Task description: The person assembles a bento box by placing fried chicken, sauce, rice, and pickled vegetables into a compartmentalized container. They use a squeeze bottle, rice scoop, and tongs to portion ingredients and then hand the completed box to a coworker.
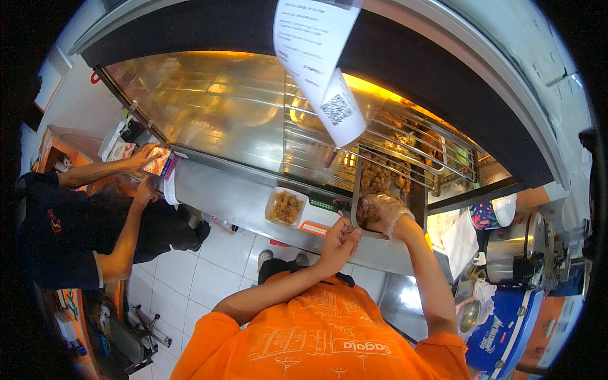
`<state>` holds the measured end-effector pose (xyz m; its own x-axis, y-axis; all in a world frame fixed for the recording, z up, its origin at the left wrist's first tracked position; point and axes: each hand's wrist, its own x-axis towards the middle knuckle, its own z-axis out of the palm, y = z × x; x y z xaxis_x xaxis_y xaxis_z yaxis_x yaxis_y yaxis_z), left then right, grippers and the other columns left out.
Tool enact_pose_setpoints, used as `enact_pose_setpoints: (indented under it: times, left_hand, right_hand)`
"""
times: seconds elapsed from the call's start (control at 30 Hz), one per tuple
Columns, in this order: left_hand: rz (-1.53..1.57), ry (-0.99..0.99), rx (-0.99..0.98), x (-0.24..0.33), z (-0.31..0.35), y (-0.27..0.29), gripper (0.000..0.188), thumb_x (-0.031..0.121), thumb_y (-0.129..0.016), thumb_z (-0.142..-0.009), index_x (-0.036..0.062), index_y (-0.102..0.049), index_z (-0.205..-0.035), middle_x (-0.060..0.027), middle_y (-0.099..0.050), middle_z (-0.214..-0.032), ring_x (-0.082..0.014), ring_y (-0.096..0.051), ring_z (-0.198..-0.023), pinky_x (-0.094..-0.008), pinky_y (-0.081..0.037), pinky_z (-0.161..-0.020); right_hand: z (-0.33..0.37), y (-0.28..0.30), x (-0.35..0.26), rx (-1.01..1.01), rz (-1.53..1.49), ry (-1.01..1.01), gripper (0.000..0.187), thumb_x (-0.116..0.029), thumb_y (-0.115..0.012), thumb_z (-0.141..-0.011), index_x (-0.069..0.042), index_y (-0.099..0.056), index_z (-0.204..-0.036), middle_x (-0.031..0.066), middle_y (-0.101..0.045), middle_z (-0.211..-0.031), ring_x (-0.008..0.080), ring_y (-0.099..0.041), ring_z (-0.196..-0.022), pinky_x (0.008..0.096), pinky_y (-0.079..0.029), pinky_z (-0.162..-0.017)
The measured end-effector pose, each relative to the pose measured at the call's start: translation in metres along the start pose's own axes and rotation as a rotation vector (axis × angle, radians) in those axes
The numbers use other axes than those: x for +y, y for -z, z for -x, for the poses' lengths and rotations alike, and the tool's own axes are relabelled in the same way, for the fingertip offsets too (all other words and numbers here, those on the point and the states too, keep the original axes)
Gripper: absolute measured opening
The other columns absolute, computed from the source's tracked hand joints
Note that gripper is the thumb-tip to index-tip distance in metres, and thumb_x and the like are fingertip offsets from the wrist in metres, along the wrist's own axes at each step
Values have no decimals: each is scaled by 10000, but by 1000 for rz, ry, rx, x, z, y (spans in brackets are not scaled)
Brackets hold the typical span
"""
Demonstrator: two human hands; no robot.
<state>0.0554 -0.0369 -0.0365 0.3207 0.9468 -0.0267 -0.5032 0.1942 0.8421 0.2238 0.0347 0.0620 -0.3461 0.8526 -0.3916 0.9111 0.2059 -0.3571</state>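
Observation:
A clear plastic glove covers my right hand [382, 215]. It reaches into the near end of a deep metal tray [416, 201], its fingers bent around the fried chicken [380, 176] there; the fingertips are partly hidden. My bare left hand [341, 246] is closed, fingers curled, by the tray's near left corner. Whether it grips the rim or something small cannot be made out. To its left, an open white box [285, 208] with golden fried pieces stands on the steel counter [218, 195].
A heated display case [221, 114] with wire racks spans the far side. A printed paper slip [316, 57] hangs in front. At left a person in dark clothes [63, 234] handles a printed packet [158, 161]. A steel pot [514, 250] and blue cooler [503, 332] stand right.

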Motion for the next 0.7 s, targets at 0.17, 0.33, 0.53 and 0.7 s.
enact_pose_setpoints:
  times: [0.17, 0.33, 0.53, 0.7]
  left_hand:
    - [68, 10, 21, 5, 1, 1, 191, 121, -546, -1026, 79, -399, -912, -26, -517, -777, -42, -430, -499, -215, -334, -430]
    - [57, 33, 5, 7, 2, 4, 186, 115, -556, -1020, 80, -403, -920, -14, -519, -794, -38, -415, -501, -216, -330, -431]
    - [83, 33, -28, -3, 3, -1, 138, 110, -567, -1011, 86, -435, -981, 5, -504, -773, -44, -421, -498, -224, -333, -428]
    - [93, 4, -9, -21, 6, -2, 127, 71, -581, -978, 69, -501, -1077, 19, -520, -773, -51, -423, -498, -234, -332, -432]
  right_hand:
    - [4, -5, 15, 205, -59, 92, 266, -128, -718, -745, -46, -643, -986, 148, -681, -950, 325, -676, -878, 404, -530, -755]
    - [9, 16, 6, 130, -1109, -173, 189, -15, -702, -776, -60, -634, -946, 67, -626, -958, 152, -662, -723, 275, -520, -541]
    - [-16, 27, -67, -5, -1359, -30, 156, -2, -670, -831, -24, -635, -982, 74, -622, -960, 161, -680, -771, 296, -574, -609]
    - [-77, -4, -113, -106, -773, -25, 223, -78, -725, -789, -58, -662, -1002, 67, -646, -927, 150, -679, -806, 273, -563, -661]
